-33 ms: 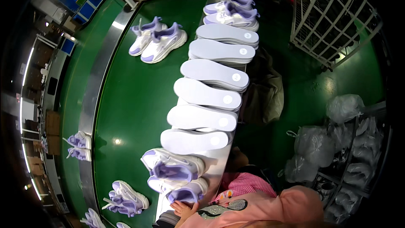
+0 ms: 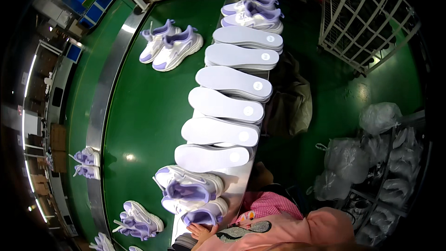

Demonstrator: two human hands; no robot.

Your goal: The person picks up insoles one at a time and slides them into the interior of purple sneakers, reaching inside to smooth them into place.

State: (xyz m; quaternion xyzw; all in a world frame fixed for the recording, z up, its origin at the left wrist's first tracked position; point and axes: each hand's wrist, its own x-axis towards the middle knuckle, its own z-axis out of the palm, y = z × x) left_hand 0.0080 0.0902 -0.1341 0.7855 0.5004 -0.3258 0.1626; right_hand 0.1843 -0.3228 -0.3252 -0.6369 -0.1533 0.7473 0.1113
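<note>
My left hand (image 2: 202, 232) comes in at the lower edge, palm down and fingers spread, its fingertips touching the heel of a white sneaker (image 2: 204, 216) with lilac lining. Nothing shows in its grasp. Another sneaker (image 2: 190, 183) of the same kind lies against the far side of that one. Below the hand, at the edge of the picture, is a dark grey layered stack (image 2: 183, 241), partly cut off. Beyond the shoes, pale grey insoles (image 2: 212, 156) lie in several piles along a narrow bench (image 2: 239, 183), each with a round white sticker. My right hand does not show.
Left of the bench runs a green surface (image 2: 148, 111) with a metal rim, holding a sneaker pair (image 2: 174, 49) and shoes (image 2: 138, 221) nearer me. More sneakers (image 2: 253, 16) stand at the bench's far end. A wire cage cart (image 2: 367, 23) and plastic bags (image 2: 346, 160) are to the right.
The whole scene sits slightly further left in the picture, most clearly the insole piles. My left hand remains at the sneaker's heel.
</note>
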